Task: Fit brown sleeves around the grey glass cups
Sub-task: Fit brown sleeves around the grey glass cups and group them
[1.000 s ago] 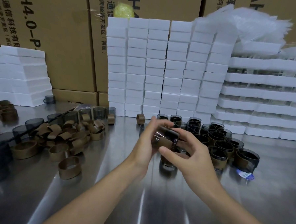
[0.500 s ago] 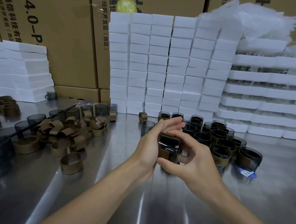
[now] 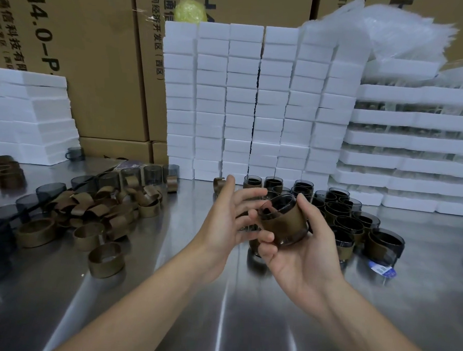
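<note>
Head view: right hand (image 3: 302, 259) holds cup (image 3: 282, 226) tilted left.

The left cardboard carton (image 3: 96, 74) reads "H4.0-P" and "通信科技有", the middle carton (image 3: 148, 104) "经济开发区(西区)".

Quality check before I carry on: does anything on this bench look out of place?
A blue-and-white label lies on the steel table at the foot of the rightmost sleeved cup, a stray scrap. The held cup in the right hand looks evenly sleeved.

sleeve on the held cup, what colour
The sleeve round the cup is plain brown, clearest in the head view.
</note>
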`<control>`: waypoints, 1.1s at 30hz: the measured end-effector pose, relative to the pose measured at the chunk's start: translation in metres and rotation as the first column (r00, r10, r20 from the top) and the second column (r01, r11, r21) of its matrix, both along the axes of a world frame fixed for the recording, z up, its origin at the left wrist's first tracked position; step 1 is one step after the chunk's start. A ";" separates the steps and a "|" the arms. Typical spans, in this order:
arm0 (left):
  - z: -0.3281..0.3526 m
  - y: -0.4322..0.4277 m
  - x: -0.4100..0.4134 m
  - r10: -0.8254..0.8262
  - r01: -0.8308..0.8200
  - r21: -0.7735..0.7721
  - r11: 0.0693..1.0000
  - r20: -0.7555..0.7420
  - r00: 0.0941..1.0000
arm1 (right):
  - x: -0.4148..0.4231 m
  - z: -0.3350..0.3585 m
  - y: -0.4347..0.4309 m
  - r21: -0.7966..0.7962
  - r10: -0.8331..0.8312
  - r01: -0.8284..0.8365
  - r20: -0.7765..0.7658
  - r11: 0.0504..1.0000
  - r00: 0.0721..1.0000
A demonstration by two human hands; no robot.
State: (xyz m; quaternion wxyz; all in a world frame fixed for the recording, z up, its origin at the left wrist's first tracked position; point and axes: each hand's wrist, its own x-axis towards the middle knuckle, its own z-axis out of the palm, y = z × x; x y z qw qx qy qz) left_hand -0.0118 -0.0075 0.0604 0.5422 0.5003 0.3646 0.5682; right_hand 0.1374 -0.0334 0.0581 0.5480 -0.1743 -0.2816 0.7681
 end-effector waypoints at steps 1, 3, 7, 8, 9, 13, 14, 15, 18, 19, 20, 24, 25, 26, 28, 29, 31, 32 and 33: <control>-0.002 0.001 0.000 0.013 -0.013 -0.008 1.000 -0.003 1.000 | -0.002 0.001 0.000 -0.023 0.001 -0.001 -0.008 1.000 1.000; -0.004 0.001 0.001 0.032 -0.032 -0.020 0.999 -0.011 0.999 | -0.004 0.001 0.000 -0.059 -0.005 0.004 -0.020 0.998 1.000; -0.006 0.001 0.003 0.041 -0.042 -0.041 0.998 -0.014 0.999 | -0.006 -0.003 -0.001 -0.124 -0.019 0.013 -0.047 0.992 0.999; -0.006 0.001 0.004 0.043 -0.043 -0.043 0.998 -0.011 0.999 | -0.006 -0.003 -0.001 -0.138 -0.025 0.020 -0.036 0.990 0.999; -0.006 0.000 0.004 0.044 -0.044 -0.043 0.998 -0.009 0.999 | -0.007 -0.004 -0.002 -0.148 -0.037 0.033 -0.023 0.988 0.999; -0.006 -0.001 0.006 0.056 -0.056 -0.049 0.997 -0.013 0.998 | -0.006 -0.004 -0.003 -0.155 -0.126 0.129 0.030 0.979 0.992; -0.006 -0.002 0.006 0.060 -0.060 -0.053 0.997 -0.010 0.998 | -0.006 -0.005 -0.003 -0.154 -0.145 0.149 0.037 0.977 0.989; -0.007 -0.002 0.007 0.062 -0.062 -0.057 0.996 -0.009 0.998 | -0.005 -0.005 -0.003 -0.152 -0.160 0.164 0.037 0.975 0.986; -0.008 -0.003 0.009 0.060 -0.062 -0.064 0.996 -0.024 0.998 | -0.003 -0.003 -0.003 -0.147 -0.195 0.197 0.027 0.969 0.980; -0.009 -0.003 0.009 0.057 -0.059 -0.066 0.996 -0.029 0.998 | -0.003 -0.002 -0.002 -0.144 -0.197 0.198 0.024 0.969 0.980; -0.009 -0.004 0.009 0.053 -0.055 -0.065 0.996 -0.032 0.998 | -0.003 -0.001 -0.002 -0.141 -0.191 0.192 0.018 0.971 0.981; -0.007 -0.006 0.013 0.036 -0.037 -0.023 0.999 -0.031 0.999 | -0.002 -0.002 -0.002 -0.176 -0.118 0.110 -0.035 0.978 0.992; -0.007 -0.006 0.013 0.024 -0.024 0.012 1.000 -0.060 0.998 | -0.002 -0.002 -0.002 -0.188 -0.097 0.088 -0.038 0.978 0.995; -0.007 -0.008 0.013 0.001 0.004 0.047 0.999 -0.104 0.995 | -0.003 -0.002 -0.002 -0.197 -0.081 0.073 -0.035 0.978 0.996; -0.009 -0.010 0.014 -0.026 0.044 0.098 0.994 -0.183 0.983 | -0.004 -0.004 -0.001 -0.209 -0.070 0.071 0.011 0.975 0.997; -0.010 -0.010 0.015 -0.013 0.036 0.116 0.993 -0.193 0.981 | -0.004 -0.005 0.000 -0.203 -0.061 0.073 0.066 0.976 0.996; -0.010 -0.011 0.015 0.028 -0.010 0.122 0.992 -0.148 0.989 | -0.003 -0.005 0.000 -0.177 -0.019 0.058 0.215 0.983 0.977; -0.010 -0.011 0.014 0.041 -0.028 0.115 0.993 -0.107 0.993 | -0.003 -0.005 0.000 -0.169 0.004 0.044 0.274 0.985 0.962; -0.010 -0.010 0.013 0.050 -0.042 0.107 0.993 -0.074 0.996 | -0.002 -0.005 0.000 -0.170 0.026 0.028 0.308 0.985 0.951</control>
